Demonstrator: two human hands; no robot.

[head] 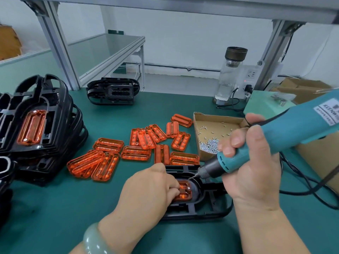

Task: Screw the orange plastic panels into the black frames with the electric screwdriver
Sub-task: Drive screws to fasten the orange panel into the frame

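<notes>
As left hand (146, 187) holds panel (185, 191), screwdriver (286, 131) beside

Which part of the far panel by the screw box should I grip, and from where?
Pinch the panel across its long edges, from straight above. It lies flat with nothing on it; both long edges look free, while the box crowds its right end.

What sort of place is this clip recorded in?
Most likely a small factory assembly bench: a pile of identical orange panels beside stacked black frames, a cardboard tray of loose screws, and a corded electric screwdriver gripped by the right hand.
</notes>
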